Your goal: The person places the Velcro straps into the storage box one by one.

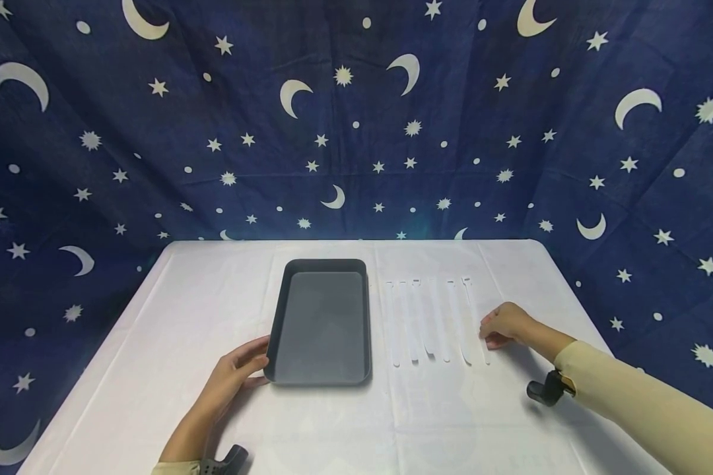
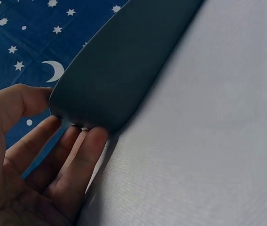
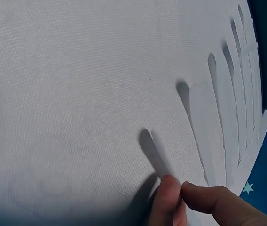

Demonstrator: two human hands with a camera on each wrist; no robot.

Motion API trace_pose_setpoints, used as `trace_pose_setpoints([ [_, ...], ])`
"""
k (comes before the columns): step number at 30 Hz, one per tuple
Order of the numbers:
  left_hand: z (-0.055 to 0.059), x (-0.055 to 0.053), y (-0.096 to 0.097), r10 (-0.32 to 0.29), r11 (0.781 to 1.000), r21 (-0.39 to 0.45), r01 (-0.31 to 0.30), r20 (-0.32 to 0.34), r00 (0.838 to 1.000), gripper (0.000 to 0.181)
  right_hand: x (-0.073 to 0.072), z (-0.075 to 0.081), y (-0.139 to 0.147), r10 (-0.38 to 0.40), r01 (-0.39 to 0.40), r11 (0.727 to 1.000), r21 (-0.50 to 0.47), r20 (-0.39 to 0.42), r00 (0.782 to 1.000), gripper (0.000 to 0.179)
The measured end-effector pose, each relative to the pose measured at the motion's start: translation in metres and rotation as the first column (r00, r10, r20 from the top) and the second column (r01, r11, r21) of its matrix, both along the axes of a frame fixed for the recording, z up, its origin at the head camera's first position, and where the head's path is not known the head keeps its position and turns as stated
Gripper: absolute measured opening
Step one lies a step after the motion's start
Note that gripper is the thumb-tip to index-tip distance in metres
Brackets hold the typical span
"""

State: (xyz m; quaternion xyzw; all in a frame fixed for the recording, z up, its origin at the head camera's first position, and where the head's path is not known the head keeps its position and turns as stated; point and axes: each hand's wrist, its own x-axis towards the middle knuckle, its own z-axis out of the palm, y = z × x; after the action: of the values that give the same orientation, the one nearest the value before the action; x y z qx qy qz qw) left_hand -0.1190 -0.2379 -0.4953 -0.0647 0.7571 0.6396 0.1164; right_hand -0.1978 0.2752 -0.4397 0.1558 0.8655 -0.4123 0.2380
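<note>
A dark grey rectangular tray (image 1: 321, 323) lies on the white-covered table. My left hand (image 1: 237, 369) holds its near left corner. In the left wrist view, the thumb (image 2: 27, 100) is at the rim and the fingers (image 2: 89, 153) are against the outer wall. To the tray's right, several thin white straps (image 1: 436, 323) lie side by side, some with a dark slot at the far end. My right hand (image 1: 505, 324) pinches the rightmost strap (image 1: 473, 307) between thumb and fingertips. Its rounded near end (image 3: 158, 143) sticks out past the fingers in the right wrist view.
The white tablecloth (image 1: 451, 422) covers the table under the tray and straps. A dark blue cloth (image 1: 356, 191) with moons and stars hangs behind the table and along its sides. Black wrist devices (image 1: 546, 389) are worn on both arms.
</note>
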Motion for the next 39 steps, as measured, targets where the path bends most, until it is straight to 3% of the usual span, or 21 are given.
trace_pose_setpoints([
  [12,-0.002,0.000,-0.001,-0.008,1.000,-0.012,0.008,-0.031,0.999,0.055,-0.009,-0.003,0.013,-0.042,0.060,0.990,-0.126,0.138,0.990,0.019],
  [16,-0.002,0.001,-0.001,-0.010,1.000,-0.018,0.010,-0.036,0.999,0.055,-0.010,-0.003,0.018,-0.069,0.108,0.975,-0.193,0.196,0.978,0.010],
  [24,-0.003,0.000,-0.001,-0.006,0.999,-0.042,0.004,-0.037,0.999,0.054,-0.013,-0.003,0.025,-0.046,0.134,0.937,-0.323,0.264,0.963,0.005],
  [29,-0.003,0.000,-0.002,-0.009,0.999,-0.031,0.007,-0.036,0.999,0.055,-0.012,-0.002,0.028,-0.064,0.191,0.893,-0.408,0.304,0.951,0.009],
  [39,-0.003,-0.001,-0.003,-0.008,1.000,-0.012,0.007,-0.022,1.000,0.055,-0.010,-0.006,0.035,-0.072,0.281,0.751,-0.598,0.348,0.935,0.020],
])
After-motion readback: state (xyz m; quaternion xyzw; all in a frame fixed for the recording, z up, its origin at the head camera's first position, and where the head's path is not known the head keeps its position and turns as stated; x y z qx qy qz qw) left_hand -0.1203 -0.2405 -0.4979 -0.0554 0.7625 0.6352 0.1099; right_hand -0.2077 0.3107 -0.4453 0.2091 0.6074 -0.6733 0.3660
